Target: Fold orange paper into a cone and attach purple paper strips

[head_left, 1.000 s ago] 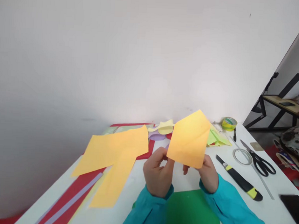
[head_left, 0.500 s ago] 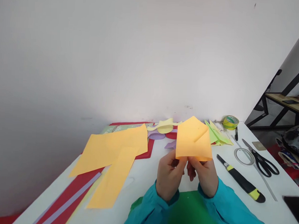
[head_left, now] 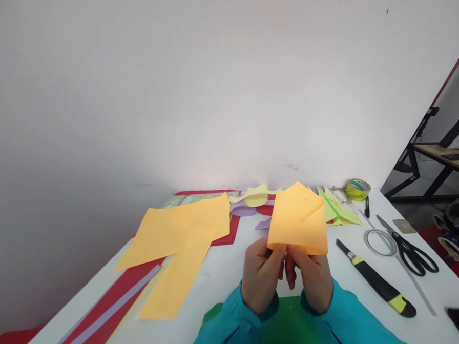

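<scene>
A folded piece of orange paper (head_left: 298,216) with a pointed top and a crease or slit near its upper right is raised in front of me. My left hand (head_left: 261,276) pinches its lower edge from the left. My right hand (head_left: 311,277) grips the same edge from the right, thumbs close together. The bottom edge curls open above my thumbs. Below my wrists lies a green sheet (head_left: 286,329), partly covered by my sleeves. Larger orange paper pieces (head_left: 180,236) lie to the left of my hands.
Right of my hands lie a utility knife (head_left: 377,282), scissors (head_left: 413,251), a white tape ring (head_left: 379,243) and a ruler-like strip (head_left: 416,287). Farther back are green-yellow tape (head_left: 358,189), folded green paper (head_left: 339,211) and yellow curled paper (head_left: 256,195). Red paper (head_left: 118,299) is at left.
The camera view has shifted slightly, so the table's things appear a little farther right. My hands keep hold of the folded orange paper, whose lower edge appears a little lower.
</scene>
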Demonstrator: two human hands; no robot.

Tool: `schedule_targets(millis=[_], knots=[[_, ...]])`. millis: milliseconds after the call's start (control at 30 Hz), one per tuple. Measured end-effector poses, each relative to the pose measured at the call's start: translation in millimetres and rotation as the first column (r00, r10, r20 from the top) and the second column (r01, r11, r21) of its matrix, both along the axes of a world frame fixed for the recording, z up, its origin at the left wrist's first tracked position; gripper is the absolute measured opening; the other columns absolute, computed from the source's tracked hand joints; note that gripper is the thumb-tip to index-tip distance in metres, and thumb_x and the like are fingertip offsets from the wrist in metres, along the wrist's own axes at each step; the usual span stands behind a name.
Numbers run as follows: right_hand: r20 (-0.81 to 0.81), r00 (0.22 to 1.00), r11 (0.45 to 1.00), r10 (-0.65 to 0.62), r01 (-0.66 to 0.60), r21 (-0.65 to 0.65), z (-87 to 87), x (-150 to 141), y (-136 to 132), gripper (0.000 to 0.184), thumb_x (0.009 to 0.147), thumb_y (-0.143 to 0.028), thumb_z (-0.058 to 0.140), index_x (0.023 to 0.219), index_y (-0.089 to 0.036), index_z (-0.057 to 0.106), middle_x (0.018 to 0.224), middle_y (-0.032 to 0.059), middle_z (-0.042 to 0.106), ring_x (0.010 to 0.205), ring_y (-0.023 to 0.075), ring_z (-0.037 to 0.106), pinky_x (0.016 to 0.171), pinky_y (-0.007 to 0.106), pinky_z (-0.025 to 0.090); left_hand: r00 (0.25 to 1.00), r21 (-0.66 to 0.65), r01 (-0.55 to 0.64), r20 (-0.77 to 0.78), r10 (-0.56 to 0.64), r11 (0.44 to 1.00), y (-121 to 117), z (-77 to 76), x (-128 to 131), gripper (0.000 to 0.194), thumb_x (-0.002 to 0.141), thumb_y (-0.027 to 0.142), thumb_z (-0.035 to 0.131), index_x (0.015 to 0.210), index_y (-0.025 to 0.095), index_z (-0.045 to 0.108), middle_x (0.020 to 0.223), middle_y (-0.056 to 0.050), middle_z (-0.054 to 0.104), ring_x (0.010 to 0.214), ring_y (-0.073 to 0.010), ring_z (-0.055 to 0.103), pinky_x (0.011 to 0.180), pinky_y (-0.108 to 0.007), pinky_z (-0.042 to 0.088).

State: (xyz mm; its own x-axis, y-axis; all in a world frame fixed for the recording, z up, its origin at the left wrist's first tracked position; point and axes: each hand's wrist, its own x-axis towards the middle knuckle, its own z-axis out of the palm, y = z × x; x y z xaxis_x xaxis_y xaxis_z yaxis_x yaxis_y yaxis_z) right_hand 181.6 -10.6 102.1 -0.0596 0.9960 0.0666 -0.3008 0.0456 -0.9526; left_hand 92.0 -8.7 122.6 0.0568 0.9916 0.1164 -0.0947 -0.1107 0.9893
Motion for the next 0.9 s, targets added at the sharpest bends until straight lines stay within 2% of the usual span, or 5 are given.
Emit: schedule_targets(millis=[233, 367, 533, 767, 900], knots=[[0.113, 0.977, 0.983, -0.178, 0.171, 0.070, 12.7, -2.2, 1.2, 0.046, 0.076, -0.040, 0.052, 0.037, -0.016, 0.046, 0.032, -0.0023, 0.042, 0.033, 0.0074, 0.041, 0.035, 0.021, 0.031, 0.955, 0.124, -0.223, -0.171, 0.242, 0.967, 0.3, 6.7, -16.6, 0.025, 0.070, 0.023, 0.050, 0.045, 0.019, 0.045, 0.034, 0.006, 0.040, 0.034, -0.0084, 0.035, 0.036, -0.022, 0.026], [0.154, 0.962, 0.972, -0.225, 0.211, 0.105, 16.5, -0.9, -6.0, 0.038, 0.074, -0.037, 0.053, 0.043, -0.016, 0.050, 0.034, -0.0024, 0.046, 0.033, 0.0080, 0.042, 0.037, 0.021, 0.033, 0.976, 0.073, -0.173, -0.123, 0.181, 0.982, 1.2, 7.2, -15.6, 0.025, 0.069, 0.027, 0.051, 0.047, 0.019, 0.045, 0.034, 0.006, 0.039, 0.034, -0.0086, 0.035, 0.037, -0.022, 0.027], [0.220, 0.934, 0.956, -0.281, 0.253, 0.149, 10.0, 9.3, -13.8, 0.033, 0.072, -0.032, 0.051, 0.044, -0.015, 0.050, 0.035, -0.0024, 0.047, 0.031, 0.0070, 0.041, 0.035, 0.020, 0.031, 0.995, -0.013, -0.008, -0.099, 0.007, 1.000, -1.9, 4.4, -2.8, 0.023, 0.069, 0.026, 0.049, 0.048, 0.019, 0.044, 0.032, 0.007, 0.038, 0.033, -0.0086, 0.035, 0.036, -0.022, 0.027], [0.203, 0.957, 0.976, -0.206, 0.186, 0.112, 7.9, 13.0, -12.4, 0.036, 0.074, -0.036, 0.049, 0.045, -0.015, 0.051, 0.034, -0.0021, 0.046, 0.032, 0.0087, 0.043, 0.037, 0.021, 0.033, 0.998, -0.003, -0.005, -0.067, 0.005, 1.000, -4.4, 4.6, 2.8, 0.025, 0.067, 0.022, 0.049, 0.042, 0.019, 0.044, 0.028, 0.006, 0.036, 0.031, -0.0082, 0.033, 0.035, -0.022, 0.025], [0.204, 0.953, 0.974, -0.224, 0.210, 0.091, 7.8, 12.8, -11.8, 0.039, 0.073, -0.036, 0.051, 0.040, -0.016, 0.047, 0.033, -0.0032, 0.043, 0.030, 0.0063, 0.038, 0.033, 0.019, 0.028, 0.998, -0.007, 0.010, -0.067, -0.011, 1.000, -4.1, -0.1, 6.6, 0.027, 0.068, 0.023, 0.047, 0.041, 0.019, 0.043, 0.030, 0.005, 0.038, 0.033, -0.0091, 0.036, 0.037, -0.022, 0.027]])
